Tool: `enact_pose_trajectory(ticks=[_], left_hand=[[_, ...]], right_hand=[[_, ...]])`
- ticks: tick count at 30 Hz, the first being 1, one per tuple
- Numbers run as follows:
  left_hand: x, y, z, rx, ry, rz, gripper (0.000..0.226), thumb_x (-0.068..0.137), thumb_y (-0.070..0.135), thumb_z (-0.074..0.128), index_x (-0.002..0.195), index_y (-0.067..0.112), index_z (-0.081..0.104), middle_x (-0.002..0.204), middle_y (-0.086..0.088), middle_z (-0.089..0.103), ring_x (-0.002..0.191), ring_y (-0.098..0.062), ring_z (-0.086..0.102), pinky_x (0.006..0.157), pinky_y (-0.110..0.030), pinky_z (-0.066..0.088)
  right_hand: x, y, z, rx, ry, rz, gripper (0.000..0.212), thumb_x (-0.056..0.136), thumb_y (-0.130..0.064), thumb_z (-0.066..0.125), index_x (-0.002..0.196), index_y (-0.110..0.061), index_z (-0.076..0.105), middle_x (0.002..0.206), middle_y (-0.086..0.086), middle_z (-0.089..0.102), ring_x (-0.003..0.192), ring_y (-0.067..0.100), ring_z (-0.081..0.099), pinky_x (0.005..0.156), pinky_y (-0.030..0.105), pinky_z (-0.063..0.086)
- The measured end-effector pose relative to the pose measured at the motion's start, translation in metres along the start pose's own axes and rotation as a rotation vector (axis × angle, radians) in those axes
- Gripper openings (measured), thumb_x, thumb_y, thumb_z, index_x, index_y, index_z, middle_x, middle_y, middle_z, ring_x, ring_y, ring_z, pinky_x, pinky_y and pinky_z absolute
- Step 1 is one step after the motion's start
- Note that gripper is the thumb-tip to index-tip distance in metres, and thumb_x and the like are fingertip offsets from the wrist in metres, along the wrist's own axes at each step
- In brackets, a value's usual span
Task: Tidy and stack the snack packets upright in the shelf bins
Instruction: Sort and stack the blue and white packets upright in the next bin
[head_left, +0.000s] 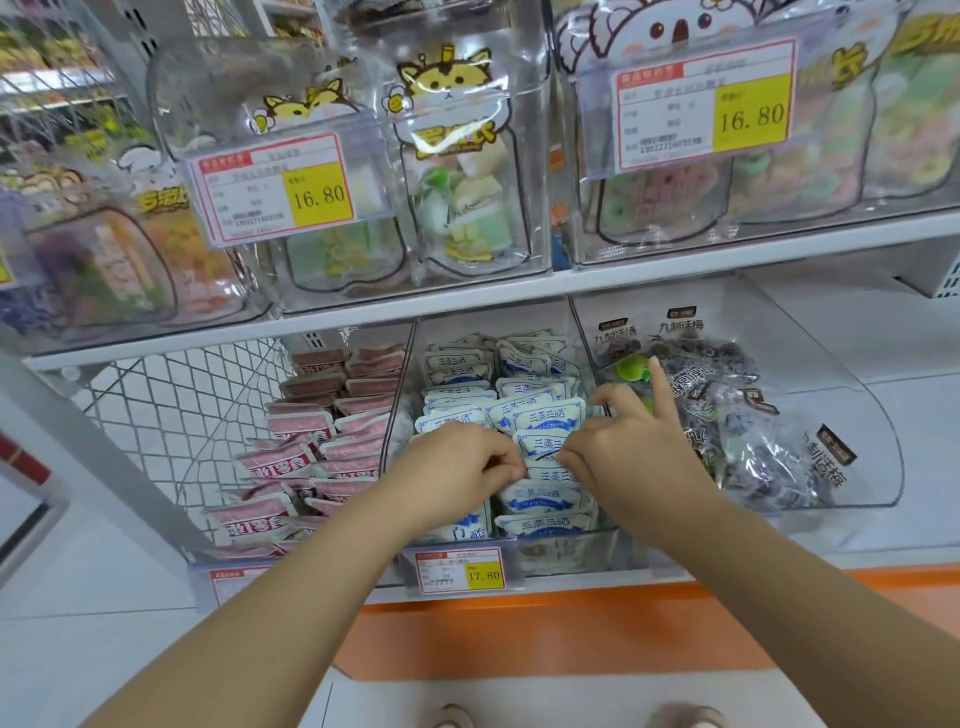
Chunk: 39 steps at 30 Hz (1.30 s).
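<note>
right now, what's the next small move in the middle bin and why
Probably set upright the white packet that the left hand and right hand pinch, then press it into its row: it looks askew, while the front packets stand in line.

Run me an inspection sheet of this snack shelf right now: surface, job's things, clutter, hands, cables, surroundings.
Surface: white lower shelf carrying clear bins side by side.
Job's things: blue-and-white packets mostly upright, two rows, in the middle bin; pink packets leaning, at left; dark plum bags lying loose, at right.
Clutter: nothing seen.
Hands: left hand and right hand both pinch blue-and-white packets; right index finger points up.
Cables: nothing seen.
Surroundings: candy bins above, price tags, wire mesh panel at left.
</note>
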<state>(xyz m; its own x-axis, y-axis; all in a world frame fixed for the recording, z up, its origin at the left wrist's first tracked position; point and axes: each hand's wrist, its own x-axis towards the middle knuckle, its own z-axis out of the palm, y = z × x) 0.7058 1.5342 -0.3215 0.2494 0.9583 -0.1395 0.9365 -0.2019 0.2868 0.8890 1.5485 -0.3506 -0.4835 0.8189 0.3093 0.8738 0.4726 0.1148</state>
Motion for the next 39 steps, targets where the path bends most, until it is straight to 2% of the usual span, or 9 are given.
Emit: enact_pose_trajectory(ticks=[4, 8, 13, 16, 24, 27, 29, 33, 39], left_hand=[[-0.010, -0.001, 0.002, 0.032, -0.011, 0.073, 0.015, 0.088, 0.038, 0.062, 0.097, 0.031, 0.071, 0.105, 0.016, 0.059, 0.093, -0.004, 0.056, 0.086, -0.026, 0.046], [-0.017, 0.003, 0.016, 0.131, 0.152, 0.129, 0.021, 0.092, 0.038, 0.055, 0.105, 0.032, 0.070, 0.108, 0.012, 0.055, 0.100, -0.010, 0.052, 0.085, -0.027, 0.040], [-0.023, 0.014, 0.035, 0.150, 0.281, 0.172, 0.023, 0.086, 0.028, 0.054, 0.094, 0.027, 0.075, 0.089, 0.001, 0.067, 0.078, -0.025, 0.063, 0.073, -0.026, 0.036], [-0.024, 0.006, 0.036, 0.114, 0.283, 0.175, 0.024, 0.081, 0.031, 0.054, 0.086, 0.025, 0.076, 0.076, 0.001, 0.065, 0.064, -0.025, 0.062, 0.071, -0.030, 0.042], [-0.035, 0.007, 0.030, -0.021, 0.319, 0.045, 0.035, 0.084, 0.053, 0.058, 0.112, 0.033, 0.067, 0.115, 0.016, 0.054, 0.109, -0.008, 0.047, 0.097, -0.025, 0.026], [-0.034, 0.010, 0.039, -0.057, 0.363, -0.013, 0.033, 0.085, 0.047, 0.062, 0.114, 0.032, 0.066, 0.121, 0.013, 0.047, 0.114, -0.008, 0.043, 0.097, -0.024, 0.026], [-0.033, 0.012, 0.044, -0.117, 0.386, -0.035, 0.030, 0.085, 0.042, 0.063, 0.113, 0.030, 0.068, 0.125, 0.012, 0.048, 0.113, -0.008, 0.047, 0.102, -0.029, 0.032], [-0.031, 0.011, 0.047, -0.147, 0.376, -0.001, 0.029, 0.087, 0.041, 0.061, 0.111, 0.027, 0.068, 0.117, 0.012, 0.056, 0.103, -0.008, 0.053, 0.101, -0.031, 0.034], [-0.024, 0.006, 0.045, -0.001, 0.208, 0.073, 0.028, 0.091, 0.041, 0.053, 0.112, 0.026, 0.064, 0.111, 0.010, 0.061, 0.104, -0.010, 0.054, 0.109, -0.035, 0.021]], right_hand=[[0.010, -0.002, -0.004, -0.026, -0.177, -0.026, 0.016, 0.091, -0.033, 0.056, 0.103, -0.030, 0.067, 0.097, -0.007, 0.063, 0.122, 0.018, 0.033, 0.103, 0.058, -0.023], [0.016, -0.006, -0.005, 0.089, -0.128, -0.062, 0.011, 0.088, -0.020, 0.059, 0.081, -0.029, 0.061, 0.084, -0.011, 0.062, 0.105, 0.016, 0.045, 0.108, 0.054, -0.001], [0.020, -0.013, 0.005, 0.061, 0.057, -0.122, 0.039, 0.054, -0.012, 0.082, 0.050, -0.028, 0.046, 0.046, -0.010, 0.050, 0.046, 0.011, 0.047, 0.076, 0.034, 0.021], [0.014, -0.014, 0.010, 0.076, -0.058, -0.174, 0.028, 0.072, -0.015, 0.075, 0.058, -0.029, 0.055, 0.053, -0.009, 0.058, 0.052, 0.014, 0.048, 0.083, 0.036, 0.018], [0.016, -0.007, 0.003, -0.028, -0.003, -0.121, 0.037, 0.045, -0.012, 0.089, 0.046, -0.028, 0.056, 0.043, -0.011, 0.049, 0.049, 0.014, 0.049, 0.077, 0.036, 0.023], [0.016, -0.011, 0.002, -0.023, -0.066, -0.144, 0.020, 0.075, -0.018, 0.074, 0.065, -0.026, 0.059, 0.061, -0.010, 0.058, 0.068, 0.014, 0.052, 0.085, 0.038, 0.017], [0.016, -0.009, -0.004, 0.005, -0.102, -0.126, 0.012, 0.088, -0.022, 0.059, 0.079, -0.028, 0.063, 0.074, -0.011, 0.063, 0.081, 0.014, 0.053, 0.089, 0.039, 0.012], [0.013, 0.002, -0.002, 0.048, 0.031, -0.082, 0.030, 0.062, -0.009, 0.081, 0.053, -0.029, 0.060, 0.051, -0.010, 0.055, 0.054, 0.015, 0.055, 0.085, 0.036, 0.020], [0.008, -0.006, 0.004, 0.036, -0.089, -0.171, 0.011, 0.084, -0.023, 0.065, 0.081, -0.031, 0.073, 0.076, -0.011, 0.070, 0.069, 0.015, 0.063, 0.089, 0.034, 0.017]])
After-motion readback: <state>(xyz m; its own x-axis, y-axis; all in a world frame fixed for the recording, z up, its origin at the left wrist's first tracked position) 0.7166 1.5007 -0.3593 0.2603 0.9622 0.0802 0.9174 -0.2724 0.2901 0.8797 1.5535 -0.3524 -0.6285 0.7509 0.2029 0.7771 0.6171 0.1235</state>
